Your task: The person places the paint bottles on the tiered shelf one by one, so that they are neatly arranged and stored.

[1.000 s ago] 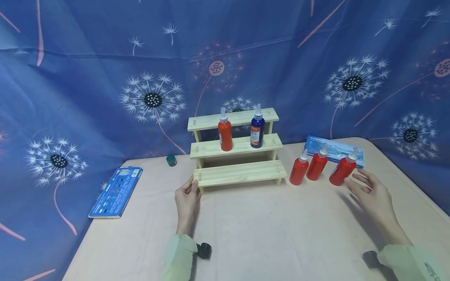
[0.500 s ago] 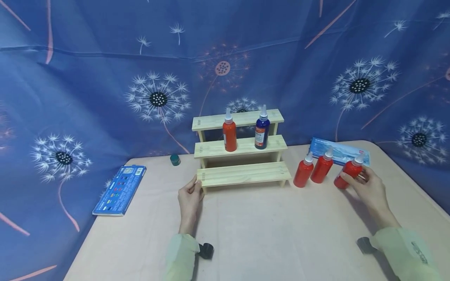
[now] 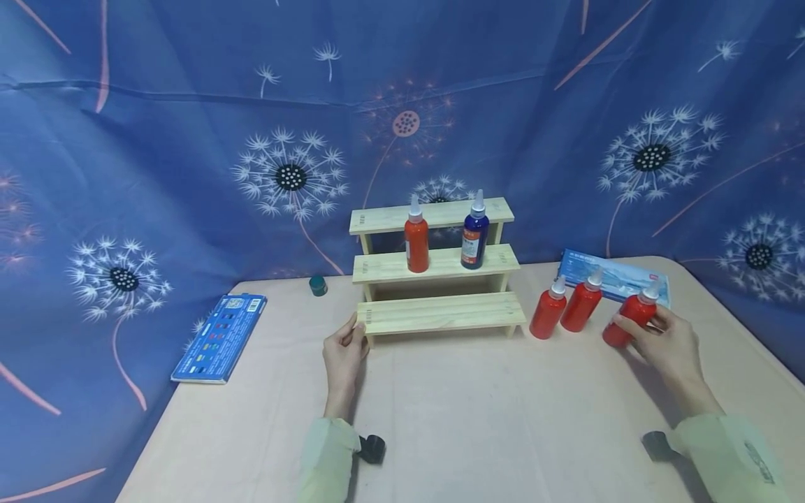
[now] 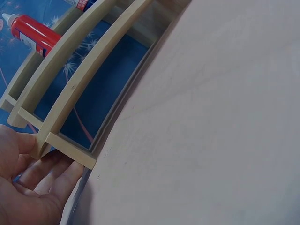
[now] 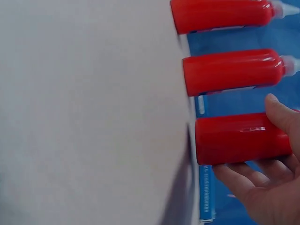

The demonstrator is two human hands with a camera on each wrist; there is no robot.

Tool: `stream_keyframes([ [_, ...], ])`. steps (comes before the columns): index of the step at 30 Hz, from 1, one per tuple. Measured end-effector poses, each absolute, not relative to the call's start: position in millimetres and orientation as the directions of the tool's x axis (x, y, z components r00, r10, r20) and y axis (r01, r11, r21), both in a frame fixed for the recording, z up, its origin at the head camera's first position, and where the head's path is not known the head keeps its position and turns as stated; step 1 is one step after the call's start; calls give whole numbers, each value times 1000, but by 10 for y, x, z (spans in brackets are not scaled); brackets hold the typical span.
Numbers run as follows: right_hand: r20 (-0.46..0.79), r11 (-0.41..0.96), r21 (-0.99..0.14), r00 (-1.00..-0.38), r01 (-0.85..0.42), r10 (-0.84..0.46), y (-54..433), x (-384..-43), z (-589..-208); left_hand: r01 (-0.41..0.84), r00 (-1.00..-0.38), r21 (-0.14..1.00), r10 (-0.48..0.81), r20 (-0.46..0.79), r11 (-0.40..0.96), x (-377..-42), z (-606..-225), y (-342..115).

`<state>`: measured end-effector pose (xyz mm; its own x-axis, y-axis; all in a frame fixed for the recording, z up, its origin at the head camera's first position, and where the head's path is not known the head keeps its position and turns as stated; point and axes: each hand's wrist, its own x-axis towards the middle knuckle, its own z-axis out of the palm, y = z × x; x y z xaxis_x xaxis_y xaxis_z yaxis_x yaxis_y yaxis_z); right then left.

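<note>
Gripping a red bottle (image 3: pixel 631 318), between 3 and 4 o'clock of the rack (image 3: pixel 440 312): right hand (image 3: pixel 673 349). Thumb on one side, fingers curled round the other, spread only to the bottle's width. Base touching the bench (image 3: pixel 472 419) or just off it: cannot tell. Left hand (image 3: pixel 342 360), 7 to 8 o'clock, pinches the rack's near left corner.

Handling, my judgement: squeeze-type plastic, fairly light, fill unknown. Walls probably give under pressure; glossy skin may slip. Unlikely to shatter. Best hold: round the body, below the shoulder, sparing the narrow nozzle. Rack looks like stiff, light wood, best held by an end.

Writing: held bottle shows no readable print. Blue bottle (image 3: pixel 476 234), on the middle step, wears a white-and-orange label, text too small. Left box (image 3: pixel 220 339), 8 to 9 o'clock: barcode, square code, colour swatches, fine print illegible. Right box (image 3: pixel 619 276), 3 o'clock: pale lettering, unreadable. Rack's left ends carry dark stamps, also illegible. No brand made out.
</note>
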<state>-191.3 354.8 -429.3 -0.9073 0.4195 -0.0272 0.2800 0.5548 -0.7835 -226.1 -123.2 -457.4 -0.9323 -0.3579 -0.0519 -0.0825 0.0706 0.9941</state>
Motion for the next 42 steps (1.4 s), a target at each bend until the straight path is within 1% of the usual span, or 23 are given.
stream_keyframes([
  [7, 12, 609, -757, -928, 236, 373, 3425, -1730, -4125, -89, -933, 993, -356, -57, 73, -2259, -4569, -1225],
  [15, 25, 620, -759, -943, 197, 331, 3194, -1582, -3973, -89, -934, 994, -352, -62, 62, -2264, -4563, -1225],
  [21, 56, 621, -770, -955, 144, 291, 3015, -1523, -3894, -95, -933, 993, -353, -65, 68, -2266, -4558, -1218],
  [31, 89, 655, -753, -977, 60, 192, 2645, -1509, -3856, -102, -932, 993, -354, -73, 64, -2258, -4557, -1215],
  [37, 114, 623, -782, -981, 10, 159, 2483, -1533, -3830, -101, -931, 993, -358, -73, 59, -2266, -4567, -1210],
  [42, 129, 588, -809, -982, -21, 141, 2332, -1619, -3788, -105, -929, 993, -361, -77, 58, -2271, -4564, -1205],
])
